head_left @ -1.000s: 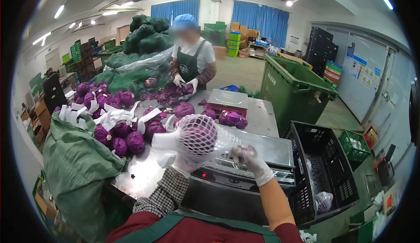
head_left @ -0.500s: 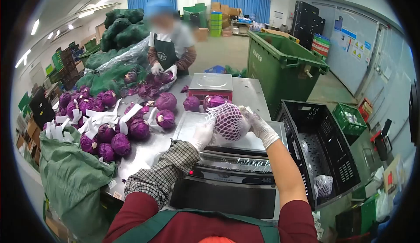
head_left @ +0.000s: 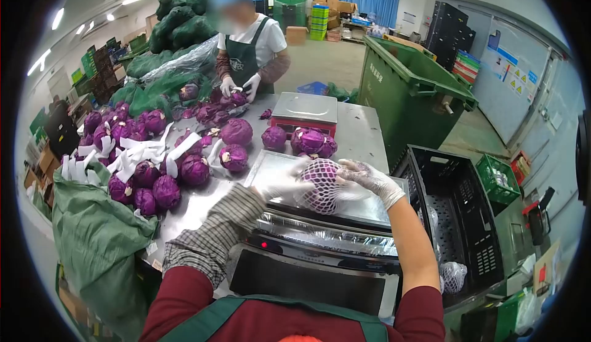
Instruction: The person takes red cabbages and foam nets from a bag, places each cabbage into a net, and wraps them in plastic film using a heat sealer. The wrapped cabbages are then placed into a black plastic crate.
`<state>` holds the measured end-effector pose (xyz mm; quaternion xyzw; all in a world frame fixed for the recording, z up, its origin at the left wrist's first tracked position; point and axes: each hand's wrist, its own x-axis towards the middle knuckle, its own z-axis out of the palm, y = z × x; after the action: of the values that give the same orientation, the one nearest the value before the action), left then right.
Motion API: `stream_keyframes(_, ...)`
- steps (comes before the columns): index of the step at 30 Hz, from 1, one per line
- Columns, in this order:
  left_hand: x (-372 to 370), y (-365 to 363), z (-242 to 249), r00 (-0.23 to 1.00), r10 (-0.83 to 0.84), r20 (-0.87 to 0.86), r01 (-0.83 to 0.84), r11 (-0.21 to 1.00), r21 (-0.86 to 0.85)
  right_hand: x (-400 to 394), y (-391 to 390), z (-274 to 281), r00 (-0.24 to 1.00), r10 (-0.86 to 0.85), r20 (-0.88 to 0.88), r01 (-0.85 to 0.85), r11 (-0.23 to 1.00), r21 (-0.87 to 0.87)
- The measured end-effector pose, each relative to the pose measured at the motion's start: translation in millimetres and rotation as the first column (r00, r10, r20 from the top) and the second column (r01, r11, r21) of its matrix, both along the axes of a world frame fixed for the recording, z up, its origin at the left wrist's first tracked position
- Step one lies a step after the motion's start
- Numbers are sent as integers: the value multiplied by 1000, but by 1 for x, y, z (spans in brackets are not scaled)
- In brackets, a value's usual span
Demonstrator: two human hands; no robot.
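Observation:
A red cabbage in a white foam net sleeve point(head_left: 321, 187) sits above the metal tray of the wrapping machine point(head_left: 271, 166), between my two gloved hands. My right hand point(head_left: 372, 183) is on its right side, with bent fingers closed at the edge of the net. At its left side, my left hand point(head_left: 282, 186) is smeared by motion, its fingers reaching toward the net. Behind the netted cabbage, bare red cabbages point(head_left: 313, 142) rest beside a red scale with a metal plate point(head_left: 308, 107).
Loose red cabbages point(head_left: 196, 169) and white strips point(head_left: 138, 157) cover the table's left side. A black crate point(head_left: 465, 219) holding a netted cabbage point(head_left: 454, 276) stands at right, near a large green bin point(head_left: 400, 89). Across the table, a co-worker point(head_left: 249, 56) handles a cabbage.
My left hand has shifted slightly left and is now blurred beside the netted cabbage. My right hand stays at its right side. The whole view has tilted a little.

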<state>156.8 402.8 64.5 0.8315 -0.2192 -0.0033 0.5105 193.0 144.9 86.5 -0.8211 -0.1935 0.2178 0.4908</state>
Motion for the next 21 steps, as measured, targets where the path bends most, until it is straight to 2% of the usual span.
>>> stream_keyframes(1,-4,-12,-15,995,-57,85,50,996,80,4,0,-19,1000,-31,4,30,998,59)
stream_keyframes(3,-14,-30,2,962,-91,-256,23,966,-257,10,2,-46,995,-90,35,82,979,185)
stream_keyframes(4,-9,-33,3,936,-198,-291,98,941,-325,9,3,-43,984,-179,-8,178,971,156)
stream_keyframes(5,-12,-35,-3,895,-303,-328,160,903,-398,10,0,-35,993,-107,43,103,991,91)
stream_keyframes(6,-32,-39,10,862,-251,-441,66,917,-393,8,-8,-28,996,-34,82,32,999,21)
stream_keyframes(7,-26,-43,-6,955,-192,-225,132,957,-258,0,-9,-18,992,39,116,-34,998,-51)
stream_keyframes(9,-21,-47,-20,998,-5,-70,2,999,-35,-15,-13,-21,983,-178,44,171,977,125)
stream_keyframes(11,-29,-25,-6,999,50,16,-51,989,140,-14,-43,-37,933,-359,19,340,898,278)
stream_keyframes(12,-33,-5,5,994,79,72,-94,970,226,-31,-55,-22,912,-409,31,379,869,318)
stream_keyframes(13,-45,19,9,990,87,-110,-78,993,90,-59,-68,-5,888,-459,31,418,834,361)
stream_keyframes(14,-49,44,-9,975,167,143,-178,982,61,-81,-90,2,862,-425,277,430,902,46)
stream_keyframes(15,-70,62,-8,936,239,257,-272,957,102,-102,-107,2,815,-311,488,477,839,-261)
stream_keyframes(16,-89,75,-3,933,211,291,-327,835,442,-129,-113,-9,790,-223,571,529,718,-453)
stream_keyframes(17,-106,76,0,964,216,152,-259,662,704,-147,-116,-19,777,-114,619,570,544,-616)
stream_keyframes(18,-115,77,-22,929,35,368,-301,649,698,-157,-108,-25,834,-59,549,510,462,-725)
stream_keyframes(19,-117,70,-39,899,87,430,-391,603,695,-166,-99,-33,887,-12,462,433,369,-822)
stream_keyframes(20,-113,62,-42,939,147,310,-335,592,733,-162,-95,-42,879,-50,473,461,338,-820)
stream_keyframes(21,-105,55,-41,960,207,189,-276,583,764,-157,-97,-51,869,-55,491,472,388,-792)
